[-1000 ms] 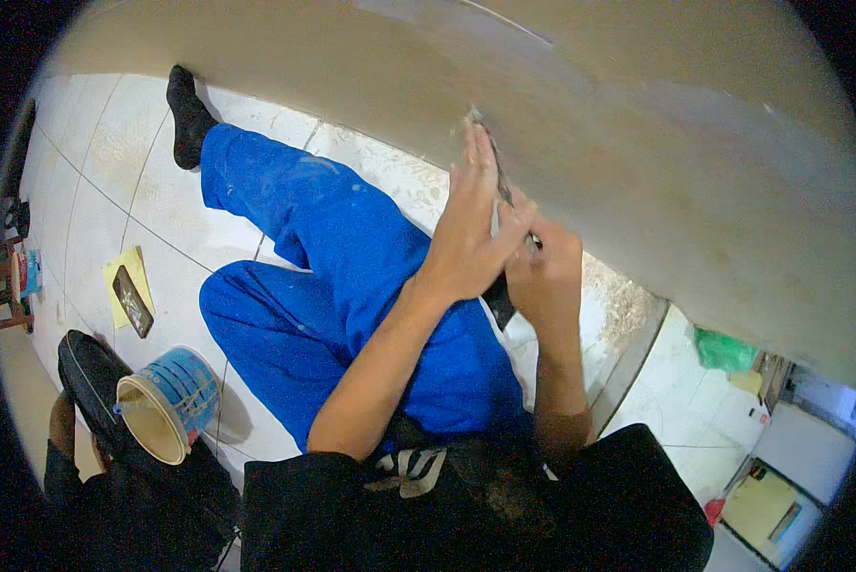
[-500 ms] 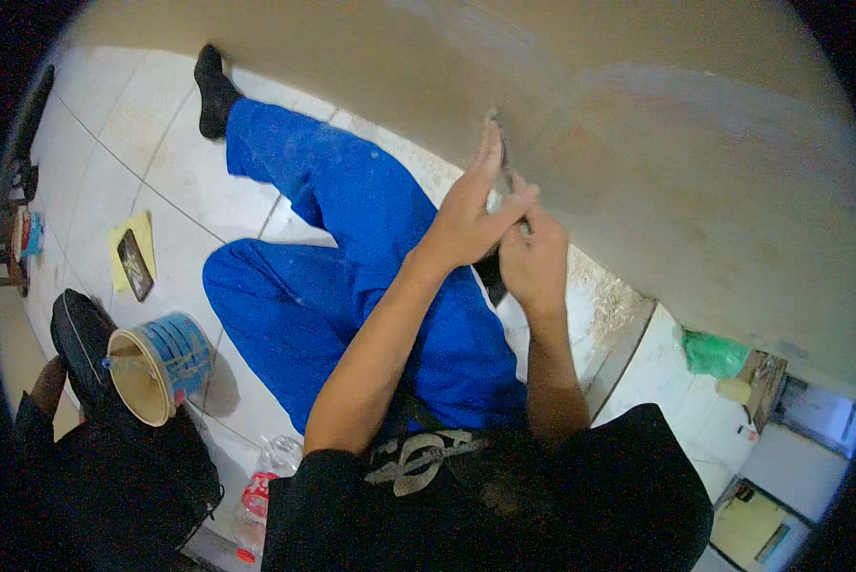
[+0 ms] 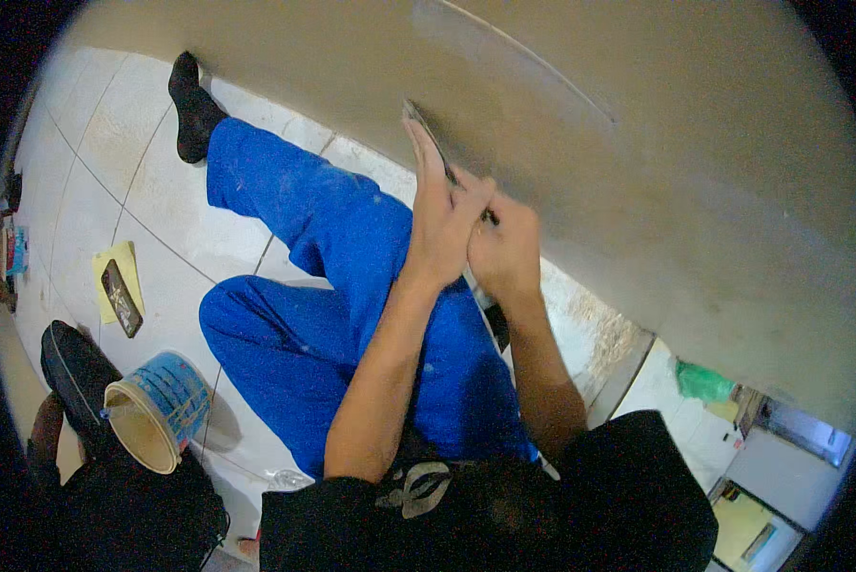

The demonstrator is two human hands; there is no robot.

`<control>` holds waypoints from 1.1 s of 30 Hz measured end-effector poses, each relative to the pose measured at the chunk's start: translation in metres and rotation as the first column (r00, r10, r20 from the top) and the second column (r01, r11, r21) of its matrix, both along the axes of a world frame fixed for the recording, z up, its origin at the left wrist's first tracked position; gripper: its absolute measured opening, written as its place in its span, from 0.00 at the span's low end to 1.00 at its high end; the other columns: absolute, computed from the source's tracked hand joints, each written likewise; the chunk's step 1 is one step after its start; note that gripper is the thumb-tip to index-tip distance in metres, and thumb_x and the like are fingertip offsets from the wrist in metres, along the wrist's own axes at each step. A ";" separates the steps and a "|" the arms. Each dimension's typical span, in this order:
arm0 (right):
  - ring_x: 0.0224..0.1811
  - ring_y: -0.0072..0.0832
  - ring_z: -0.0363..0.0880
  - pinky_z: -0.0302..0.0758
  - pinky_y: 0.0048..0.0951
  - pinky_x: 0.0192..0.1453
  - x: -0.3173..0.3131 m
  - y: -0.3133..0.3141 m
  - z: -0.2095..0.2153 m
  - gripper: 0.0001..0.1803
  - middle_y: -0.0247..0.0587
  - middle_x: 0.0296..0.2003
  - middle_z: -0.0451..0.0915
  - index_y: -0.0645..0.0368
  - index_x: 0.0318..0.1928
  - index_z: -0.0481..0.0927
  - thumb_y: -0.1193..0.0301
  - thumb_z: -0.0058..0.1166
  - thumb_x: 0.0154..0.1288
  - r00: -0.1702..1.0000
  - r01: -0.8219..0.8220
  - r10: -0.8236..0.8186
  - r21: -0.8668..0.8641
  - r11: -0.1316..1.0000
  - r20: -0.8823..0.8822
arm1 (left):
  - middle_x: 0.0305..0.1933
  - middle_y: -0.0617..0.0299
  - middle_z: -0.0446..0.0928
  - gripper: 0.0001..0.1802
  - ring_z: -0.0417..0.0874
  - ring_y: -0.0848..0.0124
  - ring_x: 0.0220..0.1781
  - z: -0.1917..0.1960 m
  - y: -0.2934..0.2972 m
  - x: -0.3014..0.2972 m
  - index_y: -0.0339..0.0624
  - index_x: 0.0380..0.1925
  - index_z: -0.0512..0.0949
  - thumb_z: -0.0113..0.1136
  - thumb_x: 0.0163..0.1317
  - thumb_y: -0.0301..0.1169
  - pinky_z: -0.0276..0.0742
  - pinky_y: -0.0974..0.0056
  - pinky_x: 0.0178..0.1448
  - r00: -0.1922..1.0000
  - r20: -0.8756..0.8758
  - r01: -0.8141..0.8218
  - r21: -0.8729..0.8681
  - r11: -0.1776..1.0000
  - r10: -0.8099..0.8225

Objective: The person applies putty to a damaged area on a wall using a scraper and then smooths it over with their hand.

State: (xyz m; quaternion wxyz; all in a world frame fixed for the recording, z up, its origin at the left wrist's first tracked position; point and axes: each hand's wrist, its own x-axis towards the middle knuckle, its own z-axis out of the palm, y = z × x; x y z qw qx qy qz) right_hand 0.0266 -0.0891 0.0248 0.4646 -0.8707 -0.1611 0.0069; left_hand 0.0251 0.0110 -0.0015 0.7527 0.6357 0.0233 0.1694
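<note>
My right hand (image 3: 509,248) is closed around the handle of a thin flat-bladed trowel (image 3: 432,138), seen nearly edge-on with its tip up toward the wall (image 3: 657,229). Flat along the blade's near side lies my left hand (image 3: 435,229), fingers stretched out, its thumb crossing over by the right hand. The handle is mostly hidden in my right fist. The blade is close to the beige wall; whether it touches I cannot tell. A pale curved line (image 3: 542,59) and lighter smears mark the wall above.
My blue-trousered legs (image 3: 294,334) lie folded on white floor tiles. Left are a blue-and-cream bucket (image 3: 175,396), a phone (image 3: 122,297) on yellow paper (image 3: 129,257), and a black bag-like shape (image 3: 70,367). A green plastic bag (image 3: 702,381) lies right, beyond a floor ledge (image 3: 623,377).
Both hands and the trowel have moved left along the wall, the blade now leaning further left. The curved line on the wall shows more sharply. The view has shifted slightly.
</note>
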 end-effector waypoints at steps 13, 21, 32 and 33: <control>0.42 0.20 0.80 0.78 0.24 0.46 -0.065 -0.020 0.043 0.20 0.42 0.44 0.87 0.71 0.59 0.81 0.67 0.54 0.78 0.870 0.434 -0.385 0.108 0.894 -0.309 | 0.79 0.21 0.34 0.55 0.38 0.26 0.80 0.040 -0.005 -0.026 0.18 0.75 0.42 0.57 0.61 0.45 0.40 0.28 0.78 0.966 0.021 0.204 0.545 0.813 -0.256; 0.54 0.32 0.86 0.78 0.29 0.56 -0.001 0.076 0.040 0.19 0.61 0.51 0.84 0.71 0.54 0.81 0.73 0.59 0.66 0.995 -0.072 0.064 0.107 0.992 0.082 | 0.82 0.31 0.33 0.56 0.37 0.44 0.85 0.042 0.103 0.002 0.21 0.76 0.39 0.61 0.63 0.44 0.35 0.54 0.85 0.994 0.103 0.004 0.359 0.933 -0.044; 0.39 0.19 0.79 0.76 0.24 0.44 -0.078 -0.036 0.046 0.20 0.39 0.37 0.86 0.66 0.58 0.82 0.63 0.56 0.76 0.895 0.442 -0.424 0.159 0.883 -0.136 | 0.79 0.23 0.38 0.56 0.48 0.27 0.79 0.055 -0.018 -0.041 0.21 0.75 0.45 0.60 0.58 0.46 0.47 0.29 0.77 0.978 0.067 0.149 0.441 0.885 -0.198; 0.38 0.19 0.79 0.76 0.25 0.44 -0.073 -0.036 0.045 0.20 0.39 0.36 0.86 0.66 0.58 0.82 0.63 0.56 0.76 0.905 0.422 -0.406 0.153 0.893 -0.127 | 0.79 0.23 0.38 0.56 0.48 0.27 0.79 0.055 -0.017 -0.036 0.21 0.75 0.45 0.60 0.58 0.46 0.47 0.29 0.77 0.976 0.073 0.152 0.447 0.882 -0.205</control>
